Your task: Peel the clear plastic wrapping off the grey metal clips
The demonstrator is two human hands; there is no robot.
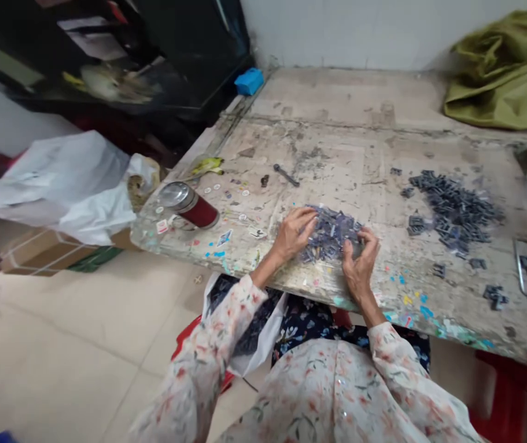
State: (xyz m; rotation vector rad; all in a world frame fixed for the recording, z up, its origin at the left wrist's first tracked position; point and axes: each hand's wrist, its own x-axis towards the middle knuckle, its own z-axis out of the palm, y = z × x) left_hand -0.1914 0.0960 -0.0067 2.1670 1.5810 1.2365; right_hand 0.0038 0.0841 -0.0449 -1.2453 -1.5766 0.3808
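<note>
Between my two hands, close to the table's near edge, lies a heap of small grey parts (330,232) with shiny clear plastic about it. Whether the plastic is one bag or several small packets I cannot tell. My left hand (292,235) rests against the heap's left side, its fingers curled over the edge. On the opposite side my right hand (361,261) grips the edge, thumb and bent fingers round it. Farther right is a looser pile of dark grey plastic parts (457,206), with a few strays around it.
A red flask (194,206) with a metal lid lies at the table's left. Behind the heap are a dark rod-shaped tool (286,175) and a yellow peel-like scrap (208,165). A blue box (249,81) and olive cloth (503,71) sit farther back. Below hangs a white bag (263,354).
</note>
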